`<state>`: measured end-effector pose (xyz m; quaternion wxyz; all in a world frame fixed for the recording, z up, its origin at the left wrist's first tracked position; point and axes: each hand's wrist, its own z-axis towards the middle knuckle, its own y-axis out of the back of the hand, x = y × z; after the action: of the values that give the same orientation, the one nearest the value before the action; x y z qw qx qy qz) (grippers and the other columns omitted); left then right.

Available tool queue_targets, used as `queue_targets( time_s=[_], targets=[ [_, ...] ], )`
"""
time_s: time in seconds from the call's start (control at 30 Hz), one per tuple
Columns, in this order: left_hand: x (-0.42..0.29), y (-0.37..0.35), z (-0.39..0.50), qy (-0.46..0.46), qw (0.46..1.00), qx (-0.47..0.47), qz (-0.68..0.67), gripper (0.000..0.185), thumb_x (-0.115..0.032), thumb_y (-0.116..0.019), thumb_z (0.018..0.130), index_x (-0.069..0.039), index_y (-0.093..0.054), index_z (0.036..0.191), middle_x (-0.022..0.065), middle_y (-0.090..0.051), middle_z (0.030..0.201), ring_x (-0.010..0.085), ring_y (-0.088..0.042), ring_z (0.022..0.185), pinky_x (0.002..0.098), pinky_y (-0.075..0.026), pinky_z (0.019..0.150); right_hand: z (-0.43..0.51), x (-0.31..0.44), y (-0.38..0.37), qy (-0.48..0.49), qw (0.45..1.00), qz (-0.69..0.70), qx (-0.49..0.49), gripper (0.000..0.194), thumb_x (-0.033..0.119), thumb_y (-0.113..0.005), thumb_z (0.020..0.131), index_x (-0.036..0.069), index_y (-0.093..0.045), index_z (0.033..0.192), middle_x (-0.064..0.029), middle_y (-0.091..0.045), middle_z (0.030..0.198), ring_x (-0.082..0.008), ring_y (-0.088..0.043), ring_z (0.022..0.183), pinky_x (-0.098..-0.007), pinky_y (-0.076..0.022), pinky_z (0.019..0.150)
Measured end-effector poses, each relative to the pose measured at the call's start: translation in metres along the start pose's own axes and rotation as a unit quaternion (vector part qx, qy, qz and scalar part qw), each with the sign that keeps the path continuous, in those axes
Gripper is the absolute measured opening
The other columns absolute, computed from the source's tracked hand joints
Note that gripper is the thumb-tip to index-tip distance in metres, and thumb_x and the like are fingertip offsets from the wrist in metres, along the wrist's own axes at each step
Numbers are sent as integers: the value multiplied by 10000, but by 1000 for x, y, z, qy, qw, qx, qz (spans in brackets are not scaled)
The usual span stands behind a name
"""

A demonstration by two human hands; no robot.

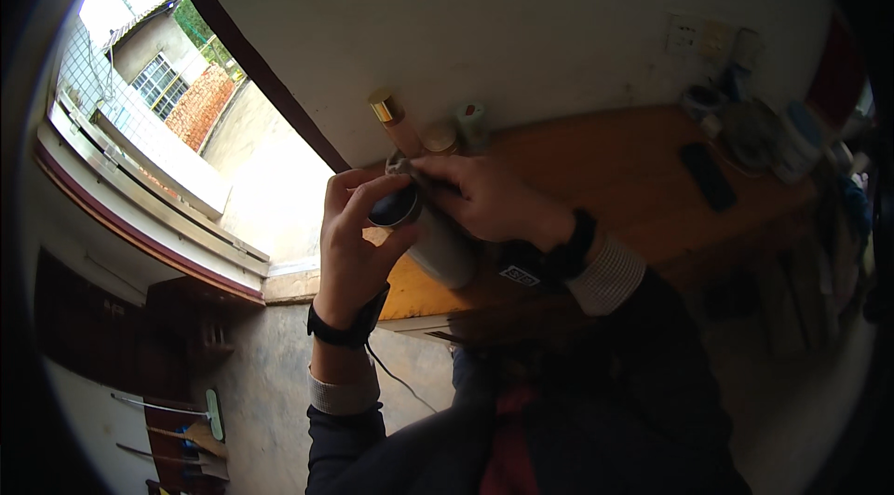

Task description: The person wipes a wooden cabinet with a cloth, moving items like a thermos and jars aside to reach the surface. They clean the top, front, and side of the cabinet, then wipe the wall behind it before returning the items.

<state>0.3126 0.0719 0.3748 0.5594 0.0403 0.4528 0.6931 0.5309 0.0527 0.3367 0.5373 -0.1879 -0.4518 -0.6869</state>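
Observation:
My left hand [356, 233] grips a dark round lid [394, 207] with a pale rim, its fingers curled around the edge. Close beside it, the fingers of my right hand [492, 198] pinch a small crumpled greyish piece [398, 165], which looks like cloth or tissue. Below both hands is a grey cylindrical bottle [443, 250] at the near left end of the wooden table [580, 153]. Its top is hidden behind my hands, so I cannot tell whether the lid touches it.
Behind my hands stand a gold-capped bottle [394, 121], a round-lidded jar [441, 139] and a pale green container [472, 121]. A dark phone-like object [707, 176] lies farther right, near clutter including a white tub [796, 139]. Wall sockets [684, 34] are above. Brooms [202, 435] stand lower left.

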Motion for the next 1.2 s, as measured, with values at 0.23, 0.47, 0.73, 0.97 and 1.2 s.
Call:
queue_targets(
  time_s=[0.23,0.47,0.73,0.97,1.2],
  targets=[
    [3,7,-5,0,984,18,-175,420,44,-749,787,-113,-699,1173,157,-568,1319,250,-644,1111,330,-592,788,-30,-28,-16,-74,971,-132,186,430,41,-583,885,52,-593,1315,-180,-673,1188,-333,-661,1065,-395,-520,921],
    [0,12,-15,29,995,-9,-92,401,55,-742,795,-59,-655,1170,138,-521,1285,268,-651,1076,358,-607,859,-9,8,-15,22,999,-19,-13,452,58,-579,905,67,-567,1357,-214,-670,1160,-376,-648,1061,-434,-513,920],
    [15,8,-21,6,971,-30,-235,303,95,-694,821,-44,-605,1076,180,-513,1367,300,-613,1188,401,-605,902,-41,-14,-38,-122,969,-137,166,427,49,-557,896,69,-587,1321,-232,-663,1158,-391,-652,1041,-455,-525,889],
    [19,11,-26,14,975,-16,-222,436,71,-791,756,-57,-504,1058,213,-505,1415,294,-597,1219,410,-589,937,-13,7,-36,1,997,65,-47,439,49,-579,876,52,-567,1314,-206,-681,1127,-386,-666,1027,-458,-525,892],
    [22,12,-32,-6,973,-18,-228,487,102,-752,780,-84,-407,1069,233,-481,1430,315,-565,1258,408,-580,950,-47,-16,-54,-121,978,-118,119,412,77,-595,865,56,-584,1276,-224,-674,1078,-407,-645,994,-465,-513,881]
  ],
)
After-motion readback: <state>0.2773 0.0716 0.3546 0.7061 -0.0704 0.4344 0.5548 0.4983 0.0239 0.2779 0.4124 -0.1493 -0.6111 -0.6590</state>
